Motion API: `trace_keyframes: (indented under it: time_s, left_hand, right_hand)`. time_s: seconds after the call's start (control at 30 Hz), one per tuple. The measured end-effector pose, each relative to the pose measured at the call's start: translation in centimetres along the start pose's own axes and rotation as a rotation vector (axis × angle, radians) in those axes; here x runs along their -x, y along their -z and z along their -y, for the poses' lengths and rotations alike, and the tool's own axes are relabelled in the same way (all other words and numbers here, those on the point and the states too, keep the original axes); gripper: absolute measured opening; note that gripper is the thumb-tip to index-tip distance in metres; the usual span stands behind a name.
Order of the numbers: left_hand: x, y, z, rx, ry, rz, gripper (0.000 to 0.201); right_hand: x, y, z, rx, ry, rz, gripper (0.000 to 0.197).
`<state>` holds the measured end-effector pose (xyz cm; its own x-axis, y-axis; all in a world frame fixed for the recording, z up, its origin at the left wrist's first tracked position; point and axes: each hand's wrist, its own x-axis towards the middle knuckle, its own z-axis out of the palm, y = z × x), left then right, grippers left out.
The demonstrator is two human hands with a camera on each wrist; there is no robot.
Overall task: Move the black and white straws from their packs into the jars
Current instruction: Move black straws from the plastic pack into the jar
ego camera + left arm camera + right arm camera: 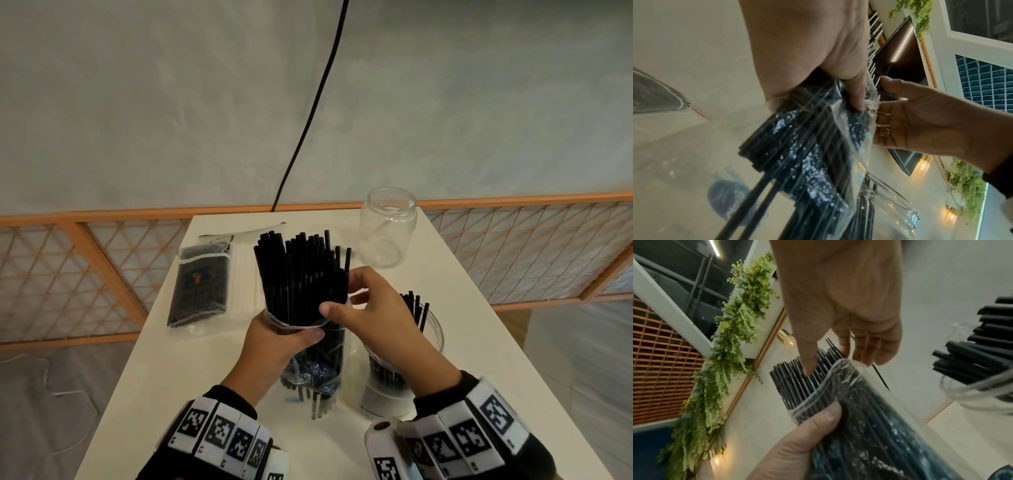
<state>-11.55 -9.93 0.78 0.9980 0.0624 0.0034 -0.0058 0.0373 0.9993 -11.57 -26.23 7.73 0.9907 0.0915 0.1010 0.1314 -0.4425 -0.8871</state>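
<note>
Straws [301, 274], black, stand half out of a clear pack [313, 356] held upright over the middle of the white counter [171, 377]. The left hand [274, 349] grasps the pack around its open mouth, thumb across the near side. The right hand [373, 318] reaches in from the right, its thumb and fingers closing on the right edge of the bundle just above the pack's rim. Just right of the pack, partly hidden by the right hand, stands a glass jar [400, 377] with some black straws already in it. An empty glass jar [388, 228] stands at the far right of the counter. At the far left lie another pack of black straws [200, 284] and, beside it, a pack of white straws [245, 270]. The packs carry a printed logo, but no writing can be read. A black cable [315, 102] hangs down the wall behind.
</note>
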Motion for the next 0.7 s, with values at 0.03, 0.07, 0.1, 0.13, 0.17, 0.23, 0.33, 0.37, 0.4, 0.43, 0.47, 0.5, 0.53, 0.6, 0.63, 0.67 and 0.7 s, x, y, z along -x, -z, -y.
trace_keyframes:
  time_s: [0.03,0.07,0.1,0.13,0.17,0.23,0.33,0.37,0.4,0.43,0.47,0.5,0.53,0.6,0.63,0.67,0.7]
  left_hand:
    - [-0.1,0.1,0.1,-0.008,-0.007,-0.002,0.067]
    - [-0.1,0.3,0.1,-0.012,-0.018,-0.004,0.066]
    - [0.0,0.5,0.2,-0.016,-0.026,-0.012,0.064]
    - [0.0,0.7,0.3,-0.022,-0.036,-0.018,0.061]
    - [0.1,0.9,0.5,-0.027,-0.043,-0.03,0.059]
    - [0.4,1.5,0.9,-0.024,-0.045,-0.053,0.055]
    - [0.7,2.1,2.4,-0.017,-0.019,-0.1,0.056]
    - [0.7,2.3,3.1,-0.024,0.007,-0.124,0.054]
    - [0.7,2.5,3.7,-0.028,0.031,-0.146,0.051]
    - [0.8,2.7,4.4,-0.04,0.058,-0.162,0.051]
    - [0.8,2.9,4.9,-0.045,0.072,-0.164,0.052]
    - [0.9,3.1,5.5,-0.054,0.088,-0.164,0.053]
    - [1.0,3.2,5.8,-0.06,0.097,-0.159,0.052]
    - [1.0,3.5,6.5,-0.066,0.117,-0.15,0.05]
    - [1.0,3.5,6.7,-0.058,0.125,-0.146,0.052]
    - [1.0,3.5,7.0,-0.056,0.124,-0.139,0.054]
    - [1.0,3.5,7.3,-0.054,0.126,-0.135,0.057]
  right_hand:
    - [-0.2,-0.2,0.0,0.03,-0.001,0.031,0.044]
    - [-0.3,-0.5,0.0,0.049,-0.002,0.05,0.047]
    - [-0.5,-0.8,0.0,0.061,-0.007,0.058,0.05]
    - [-0.5,-1.2,0.0,0.065,-0.014,0.059,0.053]
    - [-0.6,-1.7,-0.2,0.062,-0.028,0.057,0.055]
    - [-0.5,-3.0,-0.6,0.05,-0.055,0.057,0.059]
    - [-0.2,-5.5,-1.9,0.022,-0.065,0.091,0.059]
    - [-0.1,-6.2,-2.4,0.007,-0.067,0.11,0.061]
    - [0.0,-6.9,-2.9,0.001,-0.072,0.129,0.064]
    - [0.1,-7.4,-3.2,0.004,-0.076,0.148,0.066]
    - [0.2,-7.8,-3.6,0.005,-0.082,0.164,0.067]
    - [0.3,-8.2,-3.8,-0.004,-0.09,0.176,0.067]
    - [0.4,-8.5,-4.0,-0.02,-0.102,0.184,0.067]
    - [0.4,-9.1,-4.7,-0.04,-0.123,0.175,0.068]
    - [0.4,-9.4,-5.0,-0.043,-0.127,0.158,0.069]
    - [0.4,-9.7,-5.3,-0.038,-0.136,0.146,0.07]
    - [0.5,-9.9,-5.6,-0.034,-0.139,0.143,0.071]
